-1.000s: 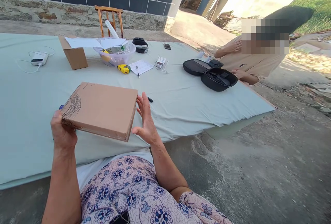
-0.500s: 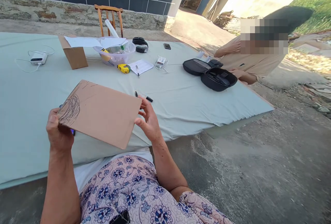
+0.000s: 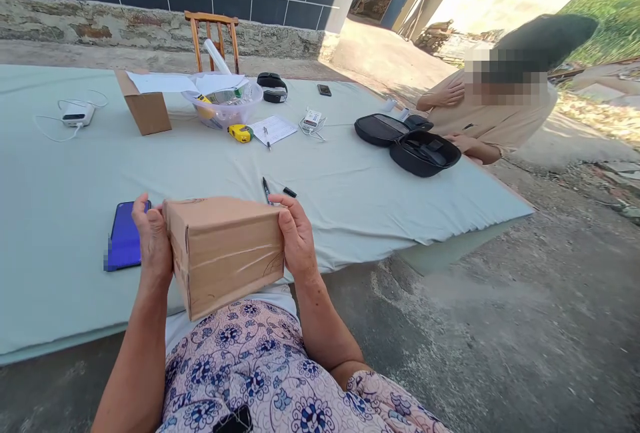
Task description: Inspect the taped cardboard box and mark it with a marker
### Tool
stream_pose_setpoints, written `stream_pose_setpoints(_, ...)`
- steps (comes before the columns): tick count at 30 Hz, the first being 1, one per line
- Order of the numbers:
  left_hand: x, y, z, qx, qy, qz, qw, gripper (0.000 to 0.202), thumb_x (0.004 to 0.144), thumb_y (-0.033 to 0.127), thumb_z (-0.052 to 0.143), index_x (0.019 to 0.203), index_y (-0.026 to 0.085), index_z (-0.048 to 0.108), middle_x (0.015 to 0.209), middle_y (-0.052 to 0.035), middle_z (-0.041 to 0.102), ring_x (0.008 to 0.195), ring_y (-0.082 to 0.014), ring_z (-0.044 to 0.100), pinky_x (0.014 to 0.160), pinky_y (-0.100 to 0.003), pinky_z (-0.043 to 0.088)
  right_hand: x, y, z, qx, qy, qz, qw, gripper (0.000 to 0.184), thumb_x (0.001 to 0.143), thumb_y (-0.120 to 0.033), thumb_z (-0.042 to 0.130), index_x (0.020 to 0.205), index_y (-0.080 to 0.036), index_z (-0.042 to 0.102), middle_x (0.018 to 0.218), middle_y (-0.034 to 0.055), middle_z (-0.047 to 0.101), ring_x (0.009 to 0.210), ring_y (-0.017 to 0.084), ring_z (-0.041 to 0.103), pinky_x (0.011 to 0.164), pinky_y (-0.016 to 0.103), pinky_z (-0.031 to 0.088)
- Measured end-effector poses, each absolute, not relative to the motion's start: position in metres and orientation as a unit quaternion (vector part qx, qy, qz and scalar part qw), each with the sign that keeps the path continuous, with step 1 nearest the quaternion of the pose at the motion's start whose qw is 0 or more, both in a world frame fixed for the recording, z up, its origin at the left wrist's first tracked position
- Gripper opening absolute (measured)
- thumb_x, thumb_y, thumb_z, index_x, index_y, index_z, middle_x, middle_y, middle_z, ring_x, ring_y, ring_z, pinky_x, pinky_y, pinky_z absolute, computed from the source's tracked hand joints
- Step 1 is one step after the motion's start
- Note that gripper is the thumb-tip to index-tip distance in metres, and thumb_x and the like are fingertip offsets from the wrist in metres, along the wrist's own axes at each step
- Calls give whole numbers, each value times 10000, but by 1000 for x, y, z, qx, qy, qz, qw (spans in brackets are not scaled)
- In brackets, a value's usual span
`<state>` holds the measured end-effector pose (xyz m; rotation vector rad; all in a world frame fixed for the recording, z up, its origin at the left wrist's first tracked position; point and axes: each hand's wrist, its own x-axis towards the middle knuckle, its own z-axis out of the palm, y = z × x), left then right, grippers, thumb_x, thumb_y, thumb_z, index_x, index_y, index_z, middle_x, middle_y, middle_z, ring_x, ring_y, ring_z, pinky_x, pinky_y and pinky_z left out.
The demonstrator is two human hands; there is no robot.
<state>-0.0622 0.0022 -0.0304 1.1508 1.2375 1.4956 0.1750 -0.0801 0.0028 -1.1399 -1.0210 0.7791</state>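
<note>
A brown cardboard box [image 3: 235, 253] is held between my two hands above the table's front edge, tilted so a side with shiny tape faces me. My left hand [image 3: 154, 243] presses against its left end, with the fingertips sticking up past the corner. On the right end, my right hand [image 3: 299, 236] grips with the thumb in front and the fingers behind. Left of my left hand lies a phone [image 3: 124, 236] with a blue screen. Just beyond the box rest an uncapped black marker [image 3: 266, 186] and its cap [image 3: 290, 191].
On the cloth-covered table [image 3: 60, 206] stand an open cardboard box [image 3: 150, 113], a plastic basket [image 3: 225, 113], a yellow tape measure [image 3: 241, 133], paper [image 3: 280, 127], white power banks [image 3: 78, 113] and an open black case [image 3: 423, 153]. Another person [image 3: 500, 113] sits at the right.
The box has turned from showing its broad scribbled face to showing a taped side. My left hand has moved right, uncovering the phone; my right hand now grips the box.
</note>
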Motion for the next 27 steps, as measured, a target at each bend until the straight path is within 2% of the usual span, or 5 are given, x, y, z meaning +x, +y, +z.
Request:
stream_pose_setpoints(8, -38, -29, -8, 669, 368, 548, 341, 877, 873, 902, 436, 1508, 313, 577, 1705, -105, 420, 1662, -380, 196, 1346, -562, 145, 186, -81, 14, -490, -371, 386, 688, 502, 907, -729, 628, 969, -253, 774, 892, 5, 681, 797, 179, 574, 763, 312, 473)
stream_pose_setpoints(13, -44, -45, 8, 797, 249, 477, 276, 1246, 543, 939, 749, 1620, 407, 419, 1773, -108, 289, 1657, -489, 110, 1322, -661, 115, 195, -73, 8, -484, -342, 418, 689, 517, 876, -722, 658, 939, -219, 761, 878, 23, 725, 796, 207, 628, 745, 335, 511)
stream_pose_setpoints(15, -45, -50, 15, 839, 248, 432, 217, 1315, 461, 822, 898, 1620, 444, 404, 1785, -108, 251, 1644, -525, 119, 1301, -699, 116, 196, -70, 5, -474, -331, 440, 687, 513, 867, -714, 672, 935, -213, 758, 871, 26, 742, 798, 216, 649, 760, 346, 531)
stream_pose_setpoints(19, -45, -51, 22, 856, 249, 420, 167, 1283, 591, 605, 966, 1667, 462, 283, 1777, -124, 250, 1628, -499, 223, 1277, -664, 228, 193, -67, 1, -449, -311, 480, 686, 495, 877, -693, 674, 986, -217, 753, 900, 28, 776, 835, 228, 697, 796, 360, 573)
stream_pose_setpoints(27, -61, -43, 13, 702, 348, 513, 349, 1228, 546, 639, 960, 1612, 327, 437, 1651, -139, 472, 1514, -488, 436, 1229, -595, 402, 178, -78, 12, -411, -378, 451, 696, 698, 852, -754, 669, 1334, -250, 692, 1273, 75, 757, 1194, 294, 689, 1017, 421, 573)
